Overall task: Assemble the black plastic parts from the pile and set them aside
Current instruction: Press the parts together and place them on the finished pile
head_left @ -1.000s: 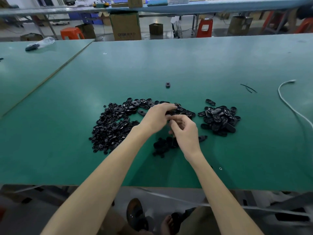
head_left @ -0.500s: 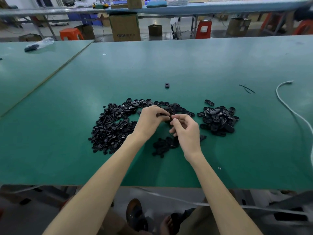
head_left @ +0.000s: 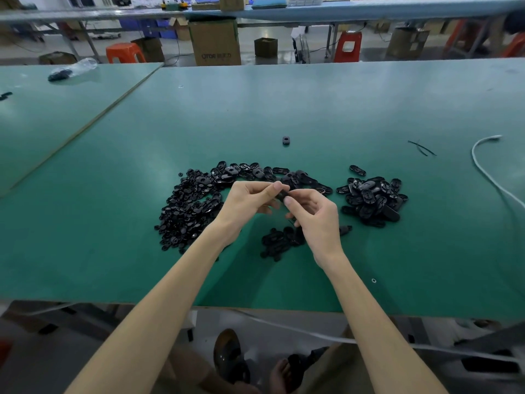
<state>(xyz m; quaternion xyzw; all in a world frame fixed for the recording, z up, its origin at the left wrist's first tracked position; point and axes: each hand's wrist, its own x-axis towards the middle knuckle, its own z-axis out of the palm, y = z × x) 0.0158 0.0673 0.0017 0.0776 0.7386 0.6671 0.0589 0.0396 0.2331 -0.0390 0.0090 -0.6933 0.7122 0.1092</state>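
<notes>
A large pile of small black plastic parts spreads over the green table, left of centre, with oval pieces along its far edge. My left hand and my right hand meet above the table, both pinching one black plastic part between fingertips. Most of that part is hidden by the fingers. A smaller heap of black parts lies just below my right hand. To the right sits a separate heap of oval black pieces.
A lone black piece lies farther back. Thin black ties and a white cable lie at the right. A plastic bag rests on the adjoining table at far left. Boxes and stools stand beyond the far edge.
Both hands have lifted slightly off the pile and drawn toward me, still together. The fingers have shifted around the black part held between them.
</notes>
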